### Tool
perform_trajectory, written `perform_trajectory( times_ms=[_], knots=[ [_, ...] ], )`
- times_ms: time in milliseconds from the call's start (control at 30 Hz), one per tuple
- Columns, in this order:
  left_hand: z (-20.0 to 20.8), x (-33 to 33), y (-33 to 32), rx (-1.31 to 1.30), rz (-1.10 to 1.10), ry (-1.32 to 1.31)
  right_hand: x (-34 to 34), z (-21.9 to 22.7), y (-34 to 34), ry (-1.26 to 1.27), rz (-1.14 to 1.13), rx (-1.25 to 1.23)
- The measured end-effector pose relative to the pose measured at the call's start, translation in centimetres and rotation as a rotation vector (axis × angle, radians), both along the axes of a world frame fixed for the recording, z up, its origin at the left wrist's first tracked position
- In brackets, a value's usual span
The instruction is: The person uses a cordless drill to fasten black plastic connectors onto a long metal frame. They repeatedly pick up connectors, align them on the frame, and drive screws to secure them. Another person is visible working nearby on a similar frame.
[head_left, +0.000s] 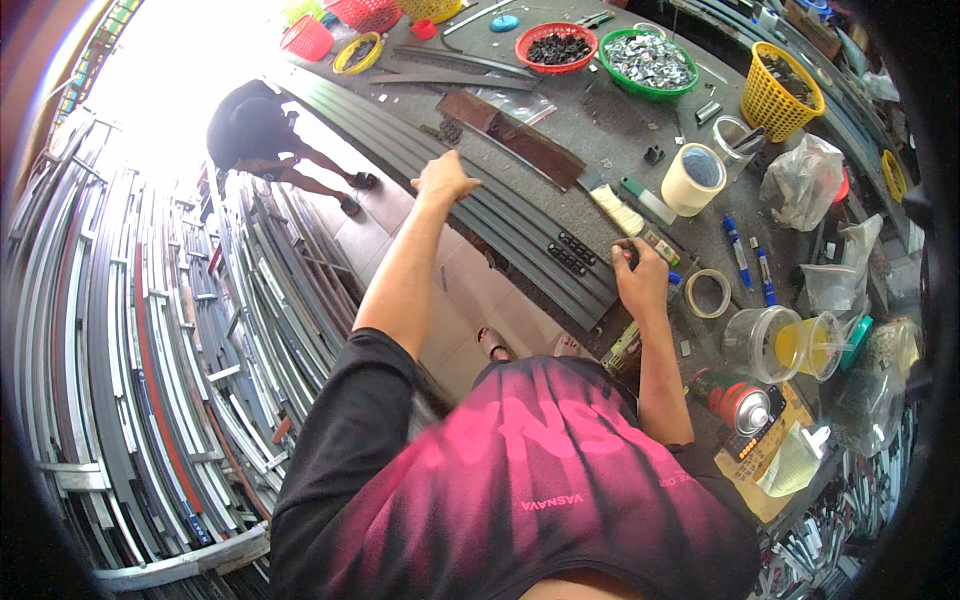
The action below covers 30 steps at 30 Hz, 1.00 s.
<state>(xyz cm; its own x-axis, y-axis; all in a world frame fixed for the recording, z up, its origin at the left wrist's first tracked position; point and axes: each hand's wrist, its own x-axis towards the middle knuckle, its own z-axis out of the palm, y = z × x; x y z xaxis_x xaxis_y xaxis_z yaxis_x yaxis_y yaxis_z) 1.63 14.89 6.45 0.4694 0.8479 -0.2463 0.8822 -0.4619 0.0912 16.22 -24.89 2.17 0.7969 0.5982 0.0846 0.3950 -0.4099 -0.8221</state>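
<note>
A row of long grey metal profiles (pixel 520 235) lies along the table's near left edge. My left hand (pixel 447 178) reaches across them, thumb and little finger spread to either side, the other fingers partly hidden. Several small black parts (pixel 572 253) stand in short rows on the profiles near their right end. Just right of these, my right hand (pixel 643 280) is closed, with something small and dark showing at its fingertips. Farther along, more small dark parts (pixel 443 131) lie beside the profiles, close to a brown flat strip (pixel 510 138).
Tape rolls (pixel 692 180), blue markers (pixel 738 252), clear tubs (pixel 763 342) and a spray can (pixel 745 406) crowd the right side. Baskets of small parts (pixel 648 62) stand at the back. Racked metal bars (pixel 140 350) fill the left; another person (pixel 250 128) bends beyond the table.
</note>
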Motion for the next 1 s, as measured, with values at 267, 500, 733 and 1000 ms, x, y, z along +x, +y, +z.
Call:
perform_trajectory(
  times_ms=[267,500,733,1000],
  knots=[
    [-3.6,-4.0,7.1,-0.097,0.074,-0.259,-0.3,0.4,0.2,0.058,-0.028,-0.017],
    [-3.3,-3.8,8.6,-0.069,0.009,-0.184,-0.4,0.6,0.3,0.038,-0.055,-0.029],
    [-0.9,-2.2,9.0,-0.075,0.141,0.024,-0.4,0.7,0.4,0.053,-0.052,-0.034],
    [-1.1,-0.8,11.6,-0.146,0.268,0.14,-1.0,1.9,0.4,0.083,-0.04,-0.022]
  ],
)
